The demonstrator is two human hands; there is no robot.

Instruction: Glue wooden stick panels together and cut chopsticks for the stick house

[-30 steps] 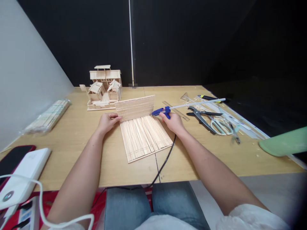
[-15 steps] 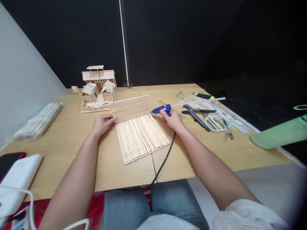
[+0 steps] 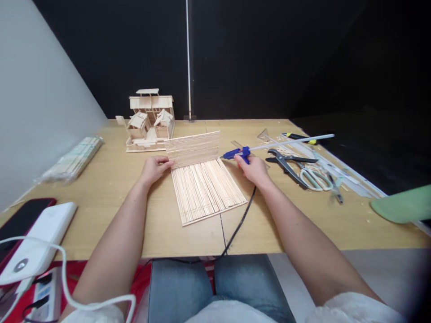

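Note:
My left hand (image 3: 157,169) pinches the left end of an upright panel of thin wooden sticks (image 3: 193,149). That panel stands along the far edge of a flat stick panel (image 3: 208,190) lying on the table. In my right hand (image 3: 252,168) is a blue hot glue gun (image 3: 237,153), held by its handle. Its nozzle points left, at the right end of the seam between the two panels; whether it touches cannot be made out. A long white glue stick (image 3: 292,141) sticks out of the gun's back, and a black cord (image 3: 239,224) runs down from it.
A wooden stick house model (image 3: 150,121) stands at the back left. Bagged sticks (image 3: 72,159), a phone (image 3: 25,220) and a white power bank (image 3: 40,244) lie left. Cutters (image 3: 288,166), scissors (image 3: 314,178), a utility knife (image 3: 298,137) and a green object (image 3: 402,205) lie right.
The whole view has shifted, so everything appears farther right. Both hands keep their holds on the upright panel and the glue gun, with the nozzle still at the seam's right end.

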